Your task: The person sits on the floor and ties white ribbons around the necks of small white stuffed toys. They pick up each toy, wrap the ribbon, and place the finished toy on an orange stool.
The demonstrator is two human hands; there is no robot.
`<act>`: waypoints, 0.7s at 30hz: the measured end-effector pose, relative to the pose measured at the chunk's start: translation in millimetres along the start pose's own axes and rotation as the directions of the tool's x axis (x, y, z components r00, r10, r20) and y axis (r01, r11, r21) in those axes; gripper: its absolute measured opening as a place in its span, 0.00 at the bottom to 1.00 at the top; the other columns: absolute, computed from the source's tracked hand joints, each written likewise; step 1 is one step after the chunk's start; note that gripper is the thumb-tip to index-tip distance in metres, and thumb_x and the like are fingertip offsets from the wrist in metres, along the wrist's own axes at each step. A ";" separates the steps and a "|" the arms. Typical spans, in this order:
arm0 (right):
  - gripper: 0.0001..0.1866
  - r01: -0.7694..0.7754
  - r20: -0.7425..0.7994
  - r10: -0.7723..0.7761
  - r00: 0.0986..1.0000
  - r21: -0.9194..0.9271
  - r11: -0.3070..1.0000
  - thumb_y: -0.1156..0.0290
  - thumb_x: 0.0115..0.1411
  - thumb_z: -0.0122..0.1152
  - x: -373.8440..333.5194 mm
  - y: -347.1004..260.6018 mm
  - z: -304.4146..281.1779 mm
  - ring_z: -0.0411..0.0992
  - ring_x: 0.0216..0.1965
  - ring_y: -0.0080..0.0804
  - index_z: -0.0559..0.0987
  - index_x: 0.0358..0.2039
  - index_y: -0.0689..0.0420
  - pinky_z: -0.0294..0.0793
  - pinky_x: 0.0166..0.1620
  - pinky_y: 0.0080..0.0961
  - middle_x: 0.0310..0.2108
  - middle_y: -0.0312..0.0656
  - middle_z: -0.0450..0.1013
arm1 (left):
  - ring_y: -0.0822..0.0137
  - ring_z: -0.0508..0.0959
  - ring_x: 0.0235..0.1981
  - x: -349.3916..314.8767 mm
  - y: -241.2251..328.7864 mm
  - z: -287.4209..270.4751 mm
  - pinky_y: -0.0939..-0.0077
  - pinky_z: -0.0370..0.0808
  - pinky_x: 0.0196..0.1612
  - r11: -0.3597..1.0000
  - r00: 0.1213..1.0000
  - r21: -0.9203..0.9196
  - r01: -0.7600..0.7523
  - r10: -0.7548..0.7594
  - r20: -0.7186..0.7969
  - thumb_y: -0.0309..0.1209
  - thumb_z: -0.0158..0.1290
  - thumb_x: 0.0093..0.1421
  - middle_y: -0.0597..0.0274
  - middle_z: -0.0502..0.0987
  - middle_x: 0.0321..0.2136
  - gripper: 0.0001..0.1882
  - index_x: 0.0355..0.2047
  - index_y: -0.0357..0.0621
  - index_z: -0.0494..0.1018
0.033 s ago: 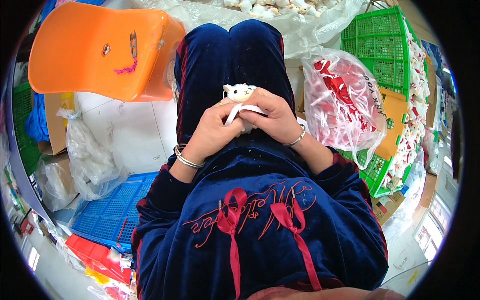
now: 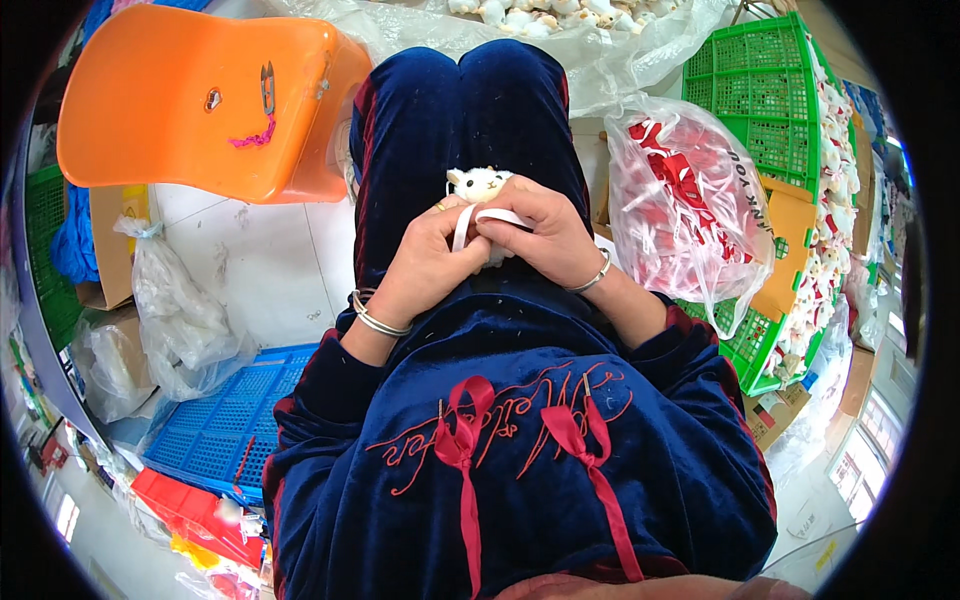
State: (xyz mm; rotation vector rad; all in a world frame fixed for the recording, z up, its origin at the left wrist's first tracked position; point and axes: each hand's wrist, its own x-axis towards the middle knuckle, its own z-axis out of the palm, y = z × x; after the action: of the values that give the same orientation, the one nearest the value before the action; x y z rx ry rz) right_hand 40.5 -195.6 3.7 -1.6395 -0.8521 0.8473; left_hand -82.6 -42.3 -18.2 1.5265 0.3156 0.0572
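Observation:
A small white plush animal (image 2: 480, 183) with dark eyes rests on my lap, its head facing up past my fingers. Across its body runs a narrow white ribbon (image 2: 462, 228), bent into loops between my hands. The thumb and fingers of my left hand (image 2: 430, 248) are closed on the ribbon at the toy's left side. From the other side my right hand (image 2: 552, 232) pinches the ribbon too, with its fingers over the toy. Most of the toy's body is hidden behind both hands.
An orange chair (image 2: 190, 90) at the left bears small thread snips (image 2: 268, 88) with a pink cord. A clear bag (image 2: 735, 220) of red-and-white pieces stands at the right, beside green crates (image 2: 750, 85). A blue crate (image 2: 215, 415) lies lower left. White toys (image 2: 560, 15) lie on plastic sheeting ahead.
The ribbon's loop near my left thumb stands slightly more upright. My hands and the plush toy have hardly moved.

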 end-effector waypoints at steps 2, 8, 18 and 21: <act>0.07 0.002 0.016 -0.003 1.000 0.029 1.000 0.73 0.67 0.63 3.7 -0.3 -1.0 0.76 0.37 0.25 0.83 0.43 0.61 0.75 0.42 0.22 0.37 0.38 0.77 | 0.78 0.77 0.32 -3.5 2.9 2.3 0.83 0.74 0.35 0.985 0.987 -0.066 0.158 -0.159 -0.018 0.24 0.60 0.61 0.69 0.78 0.35 0.06 0.38 0.36 0.80; 0.10 -0.135 -0.117 0.155 0.981 0.165 0.977 0.73 0.70 0.59 7.7 2.4 -20.7 0.72 0.30 0.16 0.80 0.47 0.64 0.74 0.35 0.17 0.30 0.34 0.76 | 0.78 0.78 0.35 -5.3 -5.1 10.6 0.83 0.74 0.36 0.955 0.964 -0.182 0.233 -0.251 -0.085 0.26 0.61 0.63 0.67 0.79 0.36 0.07 0.41 0.37 0.81; 0.06 -0.128 -0.174 0.110 0.979 -0.098 0.987 0.73 0.65 0.61 13.6 0.0 -7.6 0.77 0.24 0.28 0.78 0.36 0.64 0.75 0.30 0.26 0.26 0.45 0.78 | 0.72 0.79 0.33 -6.2 3.7 12.7 0.78 0.75 0.37 0.988 0.977 -0.061 0.143 -0.151 -0.153 0.24 0.59 0.63 0.60 0.80 0.37 0.06 0.40 0.36 0.83; 0.07 -0.282 -0.125 0.331 0.935 0.302 0.911 0.72 0.69 0.59 12.6 0.6 -11.7 0.77 0.24 0.23 0.76 0.35 0.62 0.76 0.29 0.20 0.28 0.42 0.80 | 0.66 0.80 0.28 0.7 -14.0 11.9 0.78 0.77 0.31 0.930 0.933 0.273 -0.245 0.304 -0.196 0.22 0.61 0.61 0.57 0.80 0.33 0.06 0.38 0.39 0.83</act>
State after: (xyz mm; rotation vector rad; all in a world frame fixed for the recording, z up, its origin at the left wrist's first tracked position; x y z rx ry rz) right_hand 56.9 -190.4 4.0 -1.5868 -0.3346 0.9766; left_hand -81.3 -54.4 -32.0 1.8068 0.3005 0.4400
